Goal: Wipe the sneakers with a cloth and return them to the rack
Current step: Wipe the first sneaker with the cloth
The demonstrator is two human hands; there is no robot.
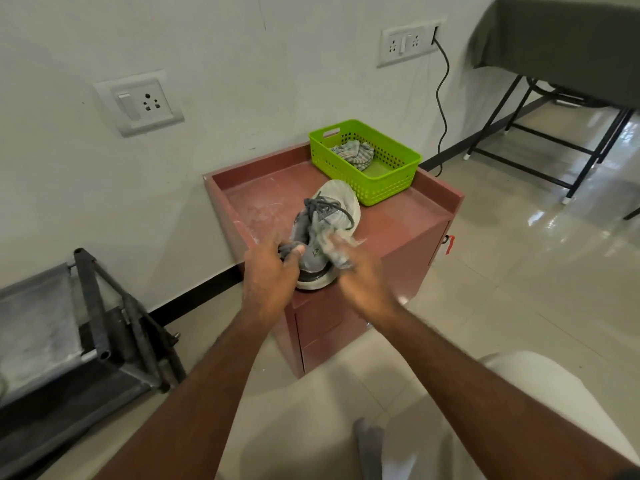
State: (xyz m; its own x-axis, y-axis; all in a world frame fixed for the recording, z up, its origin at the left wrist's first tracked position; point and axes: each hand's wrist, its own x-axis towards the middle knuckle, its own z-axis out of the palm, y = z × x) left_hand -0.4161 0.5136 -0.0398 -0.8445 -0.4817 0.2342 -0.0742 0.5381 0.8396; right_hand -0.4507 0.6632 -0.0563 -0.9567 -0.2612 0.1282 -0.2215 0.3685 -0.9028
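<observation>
A grey sneaker [323, 233] stands tilted on the near part of a reddish-brown cabinet [391, 233] whose rimmed top serves as the worktop; its heel is down at the front edge and its pale toe points up and away toward the wall. The left hand [268, 275] has its grip closed on the heel end, the thumb hooked over the collar and the fingers curled round the back of the shoe. The right hand [363, 277], blurred, has its grip closed on a bunched grey cloth [337, 249], which it presses against the right side of the sneaker just below the dark laces. On the far right corner of the cabinet top, just beyond the sneaker's toe, sits a lime-green basket [388, 181] with a striped rag [356, 154] crumpled inside it. To the left of the cabinet, on the floor against the wall, stands a dark metal rack [100, 317] with grey fabric shelves. Well to the right of the cabinet stands a folding table [561, 36] covered with a dark green cloth.
</observation>
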